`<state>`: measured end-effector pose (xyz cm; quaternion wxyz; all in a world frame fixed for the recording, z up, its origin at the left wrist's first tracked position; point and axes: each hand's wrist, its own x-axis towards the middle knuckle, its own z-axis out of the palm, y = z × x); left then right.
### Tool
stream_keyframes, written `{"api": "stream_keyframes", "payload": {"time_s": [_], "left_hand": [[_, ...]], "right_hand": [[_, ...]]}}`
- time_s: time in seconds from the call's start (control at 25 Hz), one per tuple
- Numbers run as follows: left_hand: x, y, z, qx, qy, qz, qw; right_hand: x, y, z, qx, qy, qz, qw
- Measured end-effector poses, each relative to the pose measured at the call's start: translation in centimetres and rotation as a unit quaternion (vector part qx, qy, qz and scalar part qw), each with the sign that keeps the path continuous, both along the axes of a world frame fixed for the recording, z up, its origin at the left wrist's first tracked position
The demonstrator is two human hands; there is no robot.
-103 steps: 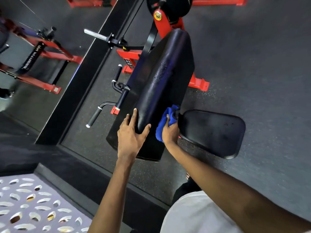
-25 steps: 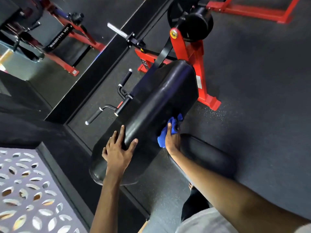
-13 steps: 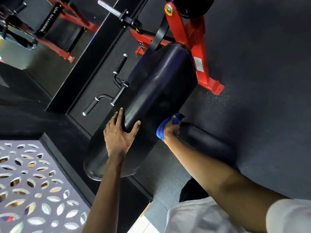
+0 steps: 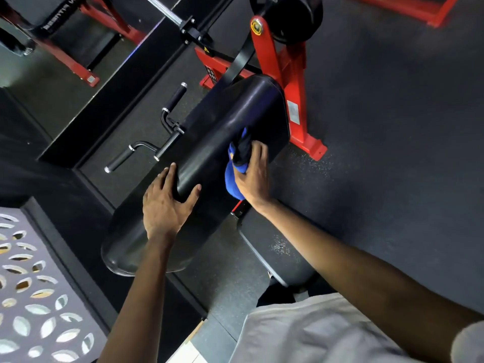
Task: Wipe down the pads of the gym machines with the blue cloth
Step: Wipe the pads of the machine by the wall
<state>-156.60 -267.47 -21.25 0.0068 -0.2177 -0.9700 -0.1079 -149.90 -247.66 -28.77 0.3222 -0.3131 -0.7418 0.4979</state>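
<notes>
Above dark gym floor [image 4: 392,158], left hand [image 4: 165,208] spreads on pad [image 4: 235,111], right hand [image 4: 253,174] grips cloth [image 4: 232,183].

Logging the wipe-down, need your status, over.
Left hand flat on the long black pad. Right hand grips blue cloth against the pad's side. Nothing on the pad ahead of it.

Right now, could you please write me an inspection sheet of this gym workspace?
Surface: dark rubber floor, pale specks near the foot of the red frame.
Job's things: long black pad, glossy, tilted; blue cloth bunched against its right side; seat pad lower down, speckled.
Clutter: nothing seen.
Hands: left hand rests on the long black pad, fingers spread; right hand holds the blue cloth against it.
Cables: nothing seen; one black strap by the frame.
Surroundings: black handles left of the pad; another red machine far left; perforated panel lower left.
</notes>
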Motion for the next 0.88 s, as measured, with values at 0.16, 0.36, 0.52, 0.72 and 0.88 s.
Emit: {"api": "stream_keyframes", "payload": {"time_s": [0.16,0.36,0.52,0.72,0.88], "left_hand": [[0.0,0.0,0.1,-0.008,0.005,-0.002,1.0],[-0.2,-0.1,0.0,-0.006,0.002,-0.006,1.0],[-0.2,-0.2,-0.1,-0.005,0.0,0.0,1.0],[-0.7,-0.2,-0.1,-0.009,-0.021,0.005,1.0],[-1.3,0.7,0.0,0.011,-0.046,-0.038,0.998]], "right_hand": [[-0.8,1.4,1.3,0.023,-0.018,-0.02,0.999],[-2.3,1.6,4.3,0.237,-0.131,0.091,0.958],[-5.4,4.9,7.3,0.178,-0.219,0.024,0.959],[-4.4,2.5,6.6,0.297,-0.215,0.155,0.917],[-2.0,6.1,3.3,0.3,-0.094,0.176,0.933]]}}
